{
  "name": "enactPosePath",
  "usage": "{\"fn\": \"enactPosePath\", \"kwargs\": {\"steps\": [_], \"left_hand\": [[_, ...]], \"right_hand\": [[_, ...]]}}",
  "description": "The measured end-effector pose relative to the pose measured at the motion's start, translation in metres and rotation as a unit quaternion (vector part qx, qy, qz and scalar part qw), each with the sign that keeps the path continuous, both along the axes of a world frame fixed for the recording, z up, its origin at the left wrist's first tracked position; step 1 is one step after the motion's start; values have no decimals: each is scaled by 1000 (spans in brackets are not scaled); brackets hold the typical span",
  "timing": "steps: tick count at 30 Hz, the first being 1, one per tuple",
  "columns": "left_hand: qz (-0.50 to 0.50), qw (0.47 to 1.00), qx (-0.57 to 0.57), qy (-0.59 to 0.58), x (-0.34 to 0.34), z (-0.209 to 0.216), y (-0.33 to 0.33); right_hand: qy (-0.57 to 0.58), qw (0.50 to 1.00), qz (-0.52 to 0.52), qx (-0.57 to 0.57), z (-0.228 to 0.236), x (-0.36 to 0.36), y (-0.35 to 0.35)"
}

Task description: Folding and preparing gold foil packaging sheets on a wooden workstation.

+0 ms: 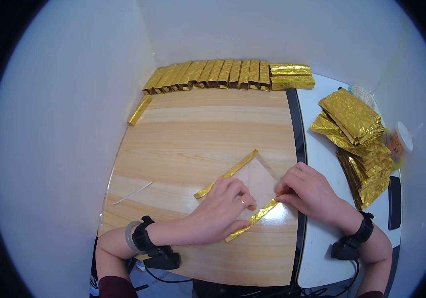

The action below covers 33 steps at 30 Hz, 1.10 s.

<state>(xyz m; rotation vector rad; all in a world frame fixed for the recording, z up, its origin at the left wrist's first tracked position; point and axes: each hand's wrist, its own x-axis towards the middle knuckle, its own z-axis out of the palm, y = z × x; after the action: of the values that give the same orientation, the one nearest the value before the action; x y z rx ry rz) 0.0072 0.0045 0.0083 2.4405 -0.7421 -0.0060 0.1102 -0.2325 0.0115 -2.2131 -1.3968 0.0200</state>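
A sheet of gold foil paper (256, 180) lies on the wooden tabletop with its pale back facing up. Its far-left and near-right edges are folded over into narrow gold strips. My left hand (225, 204), wearing a ring, rests across the sheet with fingers apart and bent; its thumb touches the near-right strip. At that strip's right end, my right hand (302, 191) pinches the folded edge between thumb and fingers. The fingertips' exact grip is partly hidden.
A row of folded gold paper blocks (208, 74) lines the far edge, with one gold strip (140, 110) at the left. Stacked gold sheets (354, 116) lie on the white side surface, beside a clear cup (399, 140). A thin white stick (132, 192) lies left.
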Motion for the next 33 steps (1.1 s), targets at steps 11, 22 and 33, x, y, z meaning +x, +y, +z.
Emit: {"fn": "enactPosePath", "kwargs": {"steps": [11,22,33], "left_hand": [[-40,998,24,29,0,-1,2],[-85,992,90,-17,9,15,18],[-7,950,91,-298,-15,24,-7]], "right_hand": [[38,997,-64,-21,6,-1,-5],[300,953,-32,-38,14,-1,-8],[480,871,-90,49,16,-41,8]]}}
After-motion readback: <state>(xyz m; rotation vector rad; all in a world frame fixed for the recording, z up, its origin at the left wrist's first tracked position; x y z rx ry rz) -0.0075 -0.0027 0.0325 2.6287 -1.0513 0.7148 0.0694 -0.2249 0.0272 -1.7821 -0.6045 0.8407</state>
